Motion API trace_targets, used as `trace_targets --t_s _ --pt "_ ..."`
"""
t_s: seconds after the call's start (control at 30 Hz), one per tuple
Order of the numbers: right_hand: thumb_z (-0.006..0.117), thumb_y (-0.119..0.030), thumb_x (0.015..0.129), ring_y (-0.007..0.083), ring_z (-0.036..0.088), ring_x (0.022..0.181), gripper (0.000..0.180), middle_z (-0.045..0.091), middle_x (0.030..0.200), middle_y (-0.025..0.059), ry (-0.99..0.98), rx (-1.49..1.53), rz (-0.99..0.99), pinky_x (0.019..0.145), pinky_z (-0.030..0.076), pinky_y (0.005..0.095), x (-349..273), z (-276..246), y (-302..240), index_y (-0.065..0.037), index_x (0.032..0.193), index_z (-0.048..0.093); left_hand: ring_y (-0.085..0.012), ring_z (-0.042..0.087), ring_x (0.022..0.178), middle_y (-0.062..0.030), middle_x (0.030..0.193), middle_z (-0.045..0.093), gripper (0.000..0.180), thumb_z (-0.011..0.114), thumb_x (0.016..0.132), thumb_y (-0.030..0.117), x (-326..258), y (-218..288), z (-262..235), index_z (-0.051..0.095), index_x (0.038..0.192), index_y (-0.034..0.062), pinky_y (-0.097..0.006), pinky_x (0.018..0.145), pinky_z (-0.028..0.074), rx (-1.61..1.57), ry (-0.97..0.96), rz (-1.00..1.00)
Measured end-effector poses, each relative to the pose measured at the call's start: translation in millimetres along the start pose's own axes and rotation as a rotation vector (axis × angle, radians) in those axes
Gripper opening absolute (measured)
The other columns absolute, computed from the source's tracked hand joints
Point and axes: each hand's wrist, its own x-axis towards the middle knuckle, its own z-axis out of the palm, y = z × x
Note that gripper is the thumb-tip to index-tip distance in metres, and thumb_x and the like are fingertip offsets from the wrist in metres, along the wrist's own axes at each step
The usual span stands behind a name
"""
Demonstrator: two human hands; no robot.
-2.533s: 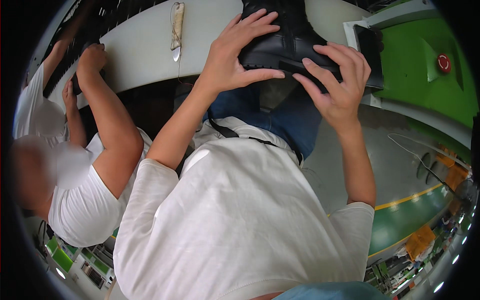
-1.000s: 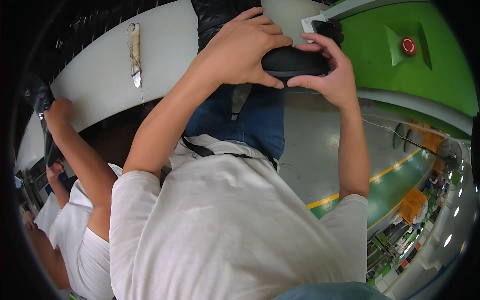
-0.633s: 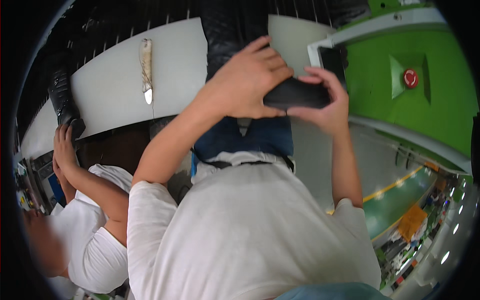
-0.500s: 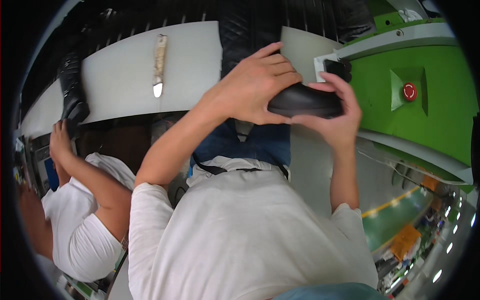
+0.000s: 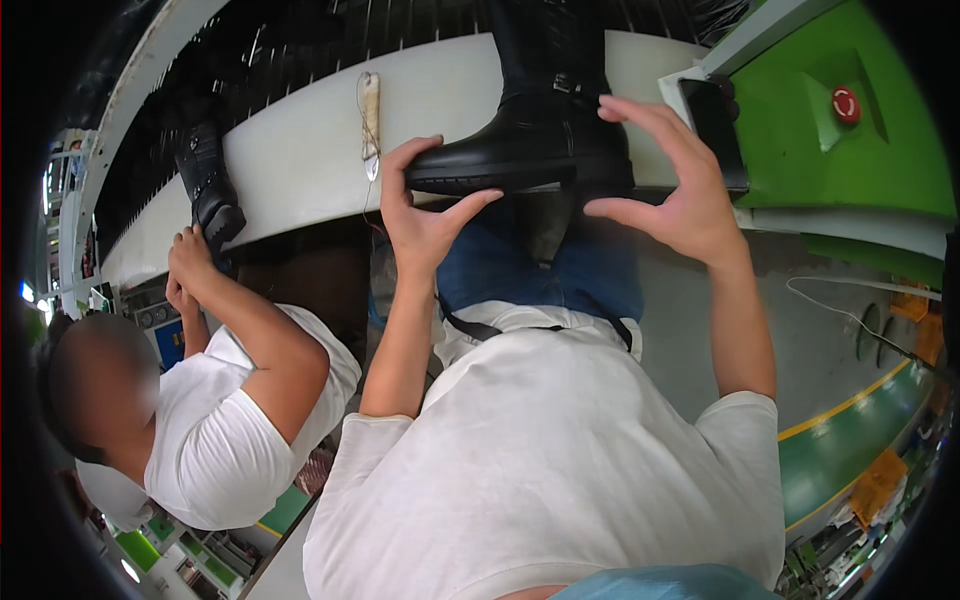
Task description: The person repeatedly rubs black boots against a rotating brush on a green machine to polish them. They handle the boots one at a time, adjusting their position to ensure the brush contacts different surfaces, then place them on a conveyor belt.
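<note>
A black boot with a buckled strap at the ankle is in front of me, its toe to the left and its heel to the right. My left hand curls round the toe, fingers over the tip and thumb along the sole edge. At the heel end, my right hand is spread wide, its fingertips near the back of the ankle and its thumb just below the heel. A gap shows between that palm and the boot. The heel's underside is blurred.
A knife with a wrapped handle lies on the white worktop. On the right stands a green machine with a red button. To the left, a co-worker in a white shirt handles another black boot.
The boot has turned from toe toward me to side-on, toe left. My left hand has shifted left along with the toe, and my right hand has come away from the toe to the heel.
</note>
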Motion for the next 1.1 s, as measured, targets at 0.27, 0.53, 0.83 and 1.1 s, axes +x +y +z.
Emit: trace_targets --t_s 0.27,0.53,0.83,1.1 --pt "0.100 -0.017 0.071 0.0311 0.069 0.113 0.060 0.073 0.123 0.0052 0.115 -0.362 -0.195 0.095 0.060 0.0442 -14.3 32.6 21.5 -0.013 0.128 0.081 -0.0369 0.071 0.138 -0.0137 0.131 0.082 0.069 0.107 0.066 0.018 25.4 37.4 -6.6 0.078 0.127 0.0022 -0.046 0.111 0.059 0.293 -0.216 0.372" --pt "0.089 -0.013 0.082 0.0260 0.068 0.106 0.036 0.073 0.116 0.0038 0.233 -0.462 -0.278 0.086 0.056 0.0409 -21.1 63.1 28.4 -0.008 0.117 0.083 -0.0346 0.079 0.127 -0.0150 0.133 0.083 0.056 0.104 0.070 0.022 44.2 51.9 25.3 0.084 0.118 0.0016 -0.042 0.103 0.065 0.407 -0.345 0.422" --pt "0.093 -0.011 0.070 0.0259 0.064 0.095 0.038 0.064 0.102 0.0040 -0.043 -0.279 -0.151 0.078 0.050 0.0417 11.9 47.5 26.1 -0.010 0.101 0.071 -0.0340 0.083 0.117 -0.0146 0.120 0.087 0.054 0.106 0.067 0.031 51.2 44.8 31.7 0.085 0.106 -0.0001 -0.039 0.096 0.068 0.369 -0.330 0.407" --pt "0.104 -0.017 0.057 0.0201 0.064 0.082 0.060 0.062 0.101 -0.0008 -0.202 0.040 0.037 0.071 0.053 0.0384 37.1 30.2 46.5 -0.016 0.104 0.066 -0.0360 0.085 0.112 -0.0158 0.114 0.087 0.049 0.107 0.067 0.029 54.6 46.4 35.4 0.084 0.098 -0.0021 -0.042 0.093 0.069 0.349 -0.335 0.366"
